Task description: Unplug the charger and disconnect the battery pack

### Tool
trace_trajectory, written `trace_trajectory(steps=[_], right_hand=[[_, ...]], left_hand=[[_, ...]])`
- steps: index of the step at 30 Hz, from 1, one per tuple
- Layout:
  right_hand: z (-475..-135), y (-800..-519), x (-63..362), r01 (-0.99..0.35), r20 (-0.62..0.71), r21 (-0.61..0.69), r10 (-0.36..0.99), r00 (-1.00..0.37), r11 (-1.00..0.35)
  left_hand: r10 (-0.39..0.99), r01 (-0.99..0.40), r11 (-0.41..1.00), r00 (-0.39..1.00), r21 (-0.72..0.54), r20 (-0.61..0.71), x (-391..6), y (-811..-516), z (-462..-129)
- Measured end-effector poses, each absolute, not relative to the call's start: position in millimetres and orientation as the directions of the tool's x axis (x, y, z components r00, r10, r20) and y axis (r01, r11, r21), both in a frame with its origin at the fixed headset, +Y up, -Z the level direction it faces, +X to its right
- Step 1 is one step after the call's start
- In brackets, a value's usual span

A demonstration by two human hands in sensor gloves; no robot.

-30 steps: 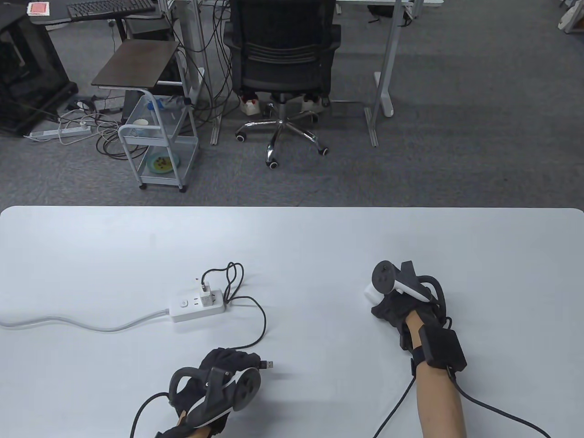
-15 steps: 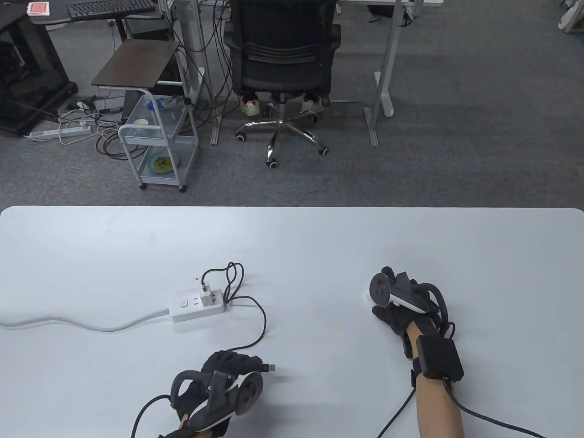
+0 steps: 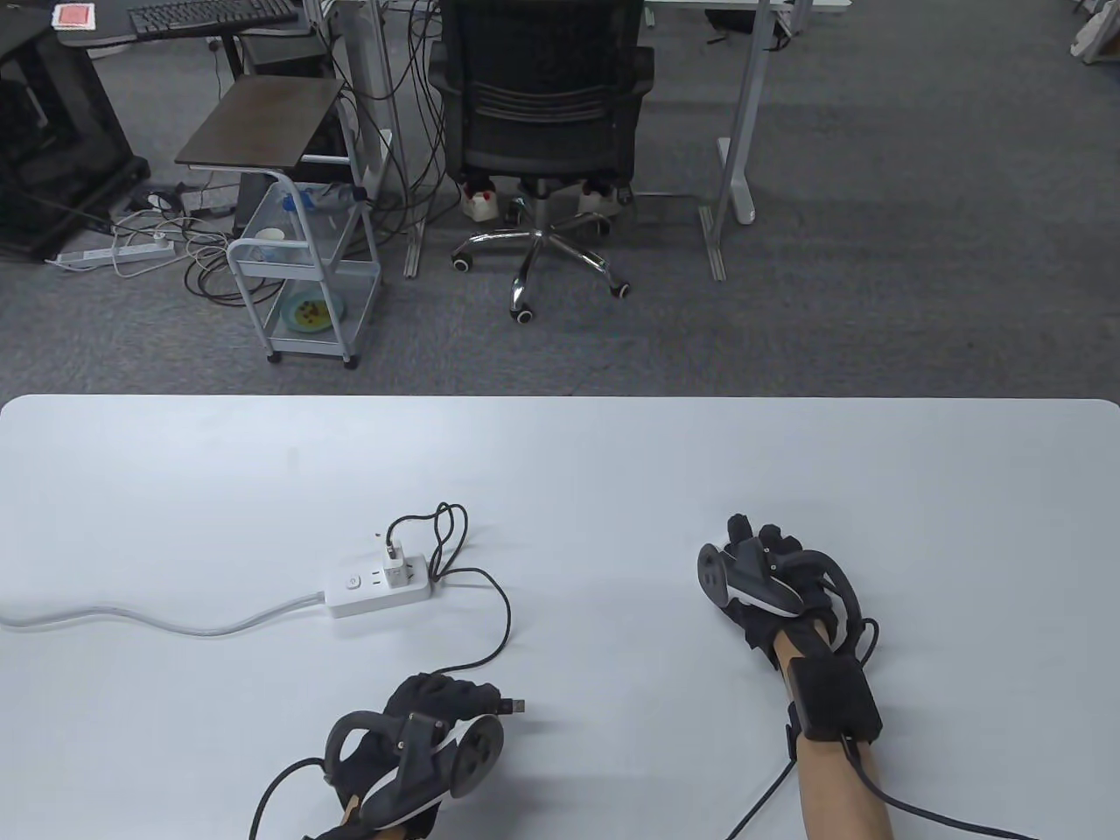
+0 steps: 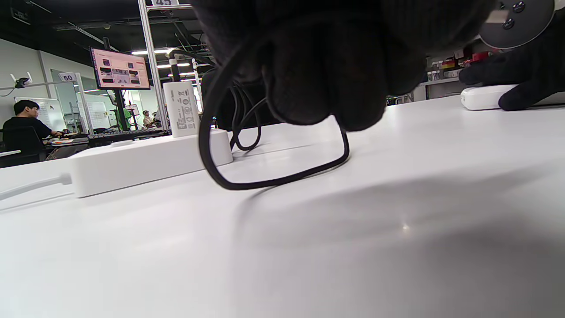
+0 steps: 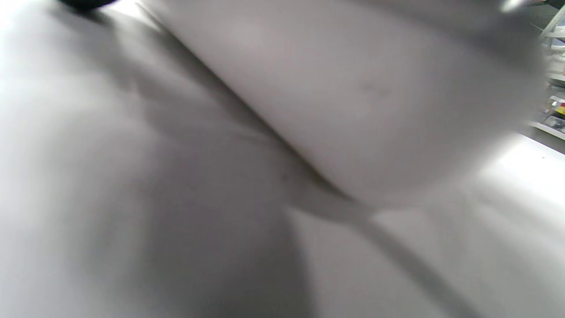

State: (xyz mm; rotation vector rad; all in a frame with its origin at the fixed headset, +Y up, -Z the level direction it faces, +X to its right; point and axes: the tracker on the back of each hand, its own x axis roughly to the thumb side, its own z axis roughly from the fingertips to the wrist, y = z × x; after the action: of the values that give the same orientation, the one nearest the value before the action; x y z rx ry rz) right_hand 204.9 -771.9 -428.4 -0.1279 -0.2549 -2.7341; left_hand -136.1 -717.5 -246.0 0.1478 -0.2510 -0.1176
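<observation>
Noted beyond white desk (image 3: 560, 455): black office chair (image 3: 542, 105) on grey carpet; wheeled cart (image 3: 302, 289) at left holding green plate (image 3: 311, 313); keyboard (image 3: 214, 15) top left.

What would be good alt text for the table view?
The left hand holds the loose end of a black cable from a charger plugged into a power strip; the right hand rests farther right.

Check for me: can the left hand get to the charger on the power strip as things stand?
Probably yes. The left hand holds the cable's USB end, so it would likely set that down first; bare table lies between it and the charger on the power strip.
</observation>
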Motion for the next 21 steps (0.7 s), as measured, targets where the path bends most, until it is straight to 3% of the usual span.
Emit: trace_trajectory(steps=[4, 8, 16, 21], right_hand=[[-404, -756, 195, 0.39, 0.171, 0.028, -0.38, -0.909, -0.921], [-376, -743, 179, 0.385, 0.243, -0.018, -0.378, -0.893, -0.923], [-307, -733, 162, 0.172, 0.429, -0.035, -0.17, -0.887, -0.984], [-288, -742, 152, 0.033, 0.526, -0.006, -0.031, -0.85, -0.999]], left_hand=[[-0.122, 0.086, 0.984, 0.964, 0.155, 0.237, -137, -718, -247], [-0.136, 0.102, 0.984, 0.962, 0.148, 0.237, -136, -720, -247], [-0.138, 0.104, 0.983, 0.961, 0.149, 0.239, -132, -721, -243], [-0.128, 0.088, 0.983, 0.957, 0.162, 0.259, -125, -724, -240]])
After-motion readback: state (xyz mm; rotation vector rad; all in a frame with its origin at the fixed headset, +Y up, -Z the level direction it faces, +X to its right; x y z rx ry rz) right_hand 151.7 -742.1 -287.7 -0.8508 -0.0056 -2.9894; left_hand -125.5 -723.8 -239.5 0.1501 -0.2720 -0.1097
